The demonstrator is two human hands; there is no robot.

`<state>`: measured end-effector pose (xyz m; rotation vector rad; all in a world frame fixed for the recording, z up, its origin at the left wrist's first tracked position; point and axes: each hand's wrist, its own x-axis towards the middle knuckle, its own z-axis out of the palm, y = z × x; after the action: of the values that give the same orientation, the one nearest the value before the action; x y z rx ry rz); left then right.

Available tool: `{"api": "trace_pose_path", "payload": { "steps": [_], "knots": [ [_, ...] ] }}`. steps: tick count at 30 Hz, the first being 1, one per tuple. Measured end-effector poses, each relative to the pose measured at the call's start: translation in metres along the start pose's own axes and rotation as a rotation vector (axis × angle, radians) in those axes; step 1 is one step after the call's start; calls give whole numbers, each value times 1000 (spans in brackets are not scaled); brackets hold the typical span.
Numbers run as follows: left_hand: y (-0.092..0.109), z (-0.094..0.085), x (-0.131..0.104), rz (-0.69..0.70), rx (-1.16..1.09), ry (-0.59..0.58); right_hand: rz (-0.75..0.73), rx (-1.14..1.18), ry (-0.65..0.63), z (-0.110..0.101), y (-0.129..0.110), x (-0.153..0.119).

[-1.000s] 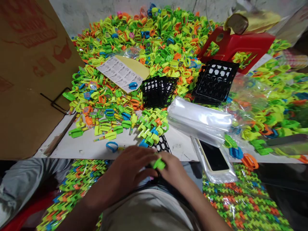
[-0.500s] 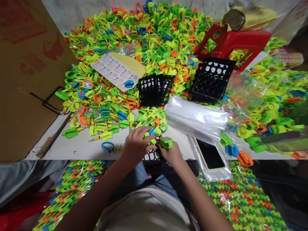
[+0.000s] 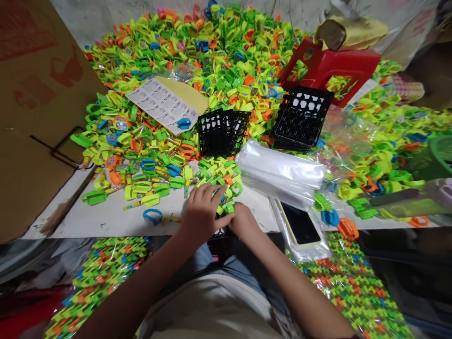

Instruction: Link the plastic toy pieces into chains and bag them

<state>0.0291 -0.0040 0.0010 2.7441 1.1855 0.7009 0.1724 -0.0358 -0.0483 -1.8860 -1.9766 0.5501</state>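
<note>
Well, heaped plastic pieces (image 3: 226, 81), white tabletop (image 3: 115, 217), stained wall (image 3: 93, 19)

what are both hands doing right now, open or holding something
Left hand: open, fingers spread over the packed pieces.
Right hand: fingers curled beside a green piece; grip hidden, so cannot be told.

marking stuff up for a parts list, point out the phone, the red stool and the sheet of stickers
phone (image 3: 300, 224): head view, on its dark screen
red stool (image 3: 356, 63): head view, on its top edge
sheet of stickers (image 3: 160, 104): head view, mid printed side
</note>
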Motion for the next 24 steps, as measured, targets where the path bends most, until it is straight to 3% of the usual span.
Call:
{"api": "trace_pose_path", "payload": {
  "steps": [7,15,24],
  "knots": [
    [1,-5,7,-28,2,-13,-36,-113,-16,0,-6,4],
    [2,-2,11,-44,73,-27,-65,-2,19,0,8,6],
    [8,-2,20,-81,157,-119,-101,198,152,15,19,-1]
  ]
}}
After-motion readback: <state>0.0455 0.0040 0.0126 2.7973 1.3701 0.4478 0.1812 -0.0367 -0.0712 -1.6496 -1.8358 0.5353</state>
